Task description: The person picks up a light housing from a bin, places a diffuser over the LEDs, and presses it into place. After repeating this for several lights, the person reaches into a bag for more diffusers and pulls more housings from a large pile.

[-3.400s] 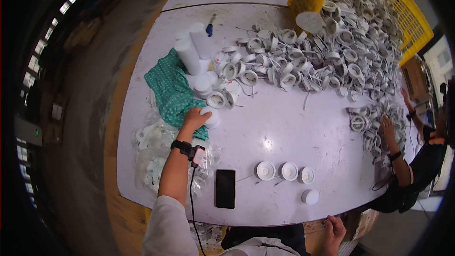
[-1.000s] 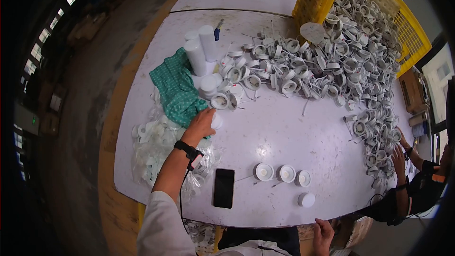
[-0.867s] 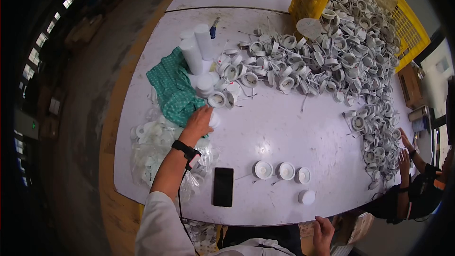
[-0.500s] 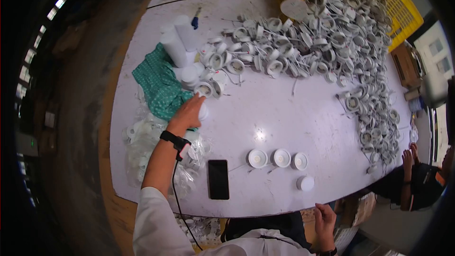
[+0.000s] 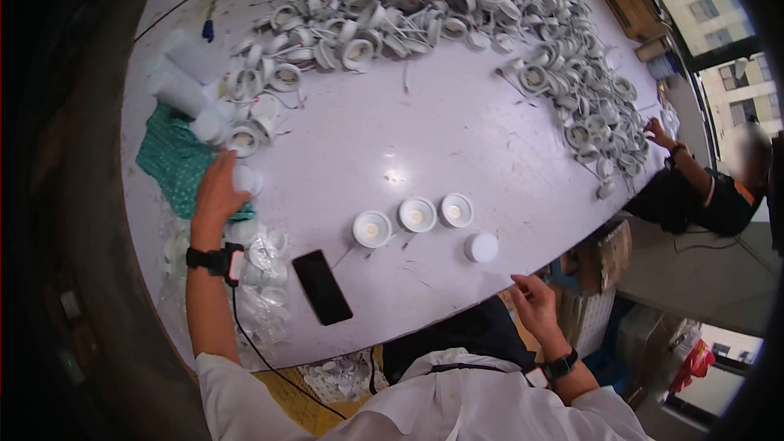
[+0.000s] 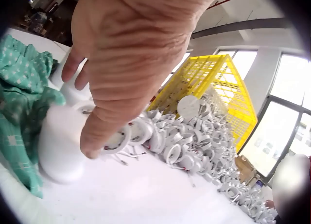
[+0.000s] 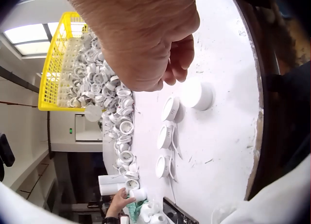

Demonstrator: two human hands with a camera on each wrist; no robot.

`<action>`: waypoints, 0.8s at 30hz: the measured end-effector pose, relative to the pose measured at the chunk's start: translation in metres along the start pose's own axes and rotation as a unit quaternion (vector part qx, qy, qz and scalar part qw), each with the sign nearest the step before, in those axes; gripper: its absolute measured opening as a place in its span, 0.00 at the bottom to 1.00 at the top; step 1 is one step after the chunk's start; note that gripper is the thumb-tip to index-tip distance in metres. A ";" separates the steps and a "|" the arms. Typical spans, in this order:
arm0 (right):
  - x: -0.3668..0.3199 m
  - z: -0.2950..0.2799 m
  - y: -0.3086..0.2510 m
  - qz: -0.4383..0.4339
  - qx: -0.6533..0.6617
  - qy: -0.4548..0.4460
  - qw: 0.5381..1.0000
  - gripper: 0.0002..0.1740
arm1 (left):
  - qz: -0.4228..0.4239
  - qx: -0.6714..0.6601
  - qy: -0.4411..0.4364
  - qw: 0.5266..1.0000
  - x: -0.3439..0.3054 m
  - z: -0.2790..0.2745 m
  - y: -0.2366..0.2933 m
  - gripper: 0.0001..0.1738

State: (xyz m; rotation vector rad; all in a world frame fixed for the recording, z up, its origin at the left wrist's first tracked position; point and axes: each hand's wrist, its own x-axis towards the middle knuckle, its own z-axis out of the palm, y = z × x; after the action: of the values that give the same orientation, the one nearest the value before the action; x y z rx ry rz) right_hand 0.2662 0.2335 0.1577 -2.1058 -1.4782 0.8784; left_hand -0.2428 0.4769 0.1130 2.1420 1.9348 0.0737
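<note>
My left hand (image 5: pixel 216 189) is at a short stack of white discs (image 5: pixel 246 182) next to the green dotted cloth (image 5: pixel 173 157). In the left wrist view, its thumb (image 6: pixel 92 139) extends beside the white stack (image 6: pixel 60 146), and the fingers look loosely extended. My right hand (image 5: pixel 536 304) hovers at the table's front edge, fingers bent loosely, with nothing visible in them. Nearest to it stands a white disc-topped piece (image 5: pixel 482 247). Three white round lamp cups (image 5: pixel 417 215) with thin wires lie in a row beyond.
A black phone (image 5: pixel 322 287) lies beside clear bags of white parts (image 5: pixel 265 294). A large heap of white ring-shaped lamp parts (image 5: pixel 441 0) spreads along the back and right. White rolls (image 5: pixel 175 90) lie at the left. Another person's hand (image 5: pixel 660 134) is at the right edge.
The head view has turned toward the right. My right hand has risen to the table's edge near the white disc-topped piece. My left hand stays by the disc stack.
</note>
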 end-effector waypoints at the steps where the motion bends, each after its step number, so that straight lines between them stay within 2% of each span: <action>1: 0.004 0.002 0.007 0.004 0.013 -0.011 1.000 0.10 | 0.004 -0.005 -0.005 1.000 -0.003 -0.006 0.010 0.46; 3: 0.011 0.000 0.011 0.014 0.015 -0.050 0.999 0.11 | 0.001 -0.017 0.022 1.000 -0.013 -0.020 0.032 0.37; 4: 0.012 0.000 0.017 0.016 0.013 -0.050 0.999 0.11 | 0.001 -0.019 0.021 1.000 -0.020 -0.025 0.043 0.37; 6: 0.019 -0.002 0.032 -0.062 -0.010 -0.104 0.993 0.11 | 0.038 -0.034 0.054 0.997 -0.039 -0.031 0.067 0.34; 7: 0.021 -0.006 0.034 -0.048 -0.028 -0.139 0.989 0.11 | 0.053 -0.047 0.063 0.996 -0.052 -0.034 0.080 0.34; 8: 0.023 -0.009 0.036 -0.050 -0.038 -0.130 0.990 0.11 | 0.071 -0.060 0.074 0.993 -0.065 -0.037 0.093 0.34; 10: 0.028 -0.016 0.043 -0.083 -0.025 -0.158 0.984 0.11 | 0.085 -0.090 0.074 0.990 -0.091 -0.039 0.121 0.32; 12: 0.036 -0.021 0.056 -0.096 -0.052 -0.153 0.982 0.11 | 0.078 -0.139 0.071 0.985 -0.115 -0.038 0.151 0.30; 13: 0.042 -0.023 0.062 -0.108 -0.070 -0.156 0.979 0.11 | 0.032 -0.211 0.046 0.976 -0.126 -0.031 0.166 0.29; 14: 0.048 -0.026 0.069 -0.115 -0.071 -0.153 0.979 0.11 | -0.014 -0.279 0.020 0.960 -0.136 -0.023 0.178 0.29; 15: 0.052 -0.025 0.077 -0.124 -0.070 -0.135 0.981 0.11 | 0.013 -0.309 0.030 0.950 -0.143 -0.005 0.184 0.29; 16: 0.058 -0.022 0.084 -0.135 -0.067 -0.119 0.981 0.11 | -0.006 -0.342 0.012 0.940 -0.153 0.016 0.187 0.30; 18: 0.066 -0.022 0.101 -0.162 -0.053 -0.121 0.978 0.11 | -0.127 -0.433 0.008 0.893 -0.168 0.061 0.200 0.32; 20: 0.077 -0.013 0.122 -0.188 0.016 -0.084 0.978 0.11 | -0.134 -0.438 0.084 0.885 -0.174 0.099 0.216 0.35; 22: 0.088 -0.001 0.154 -0.250 0.012 -0.057 0.966 0.11 | -0.142 -0.396 0.134 0.897 -0.174 0.123 0.231 0.34; 24: 0.091 0.006 0.169 -0.272 0.053 -0.054 0.959 0.11 | -0.157 -0.383 0.180 0.892 -0.179 0.148 0.245 0.33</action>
State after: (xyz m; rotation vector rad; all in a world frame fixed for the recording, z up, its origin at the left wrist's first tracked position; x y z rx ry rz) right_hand 0.3973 0.2604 0.0196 -1.4710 -1.8882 0.8360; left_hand 0.0050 0.2577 0.0470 1.3390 1.9350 1.0462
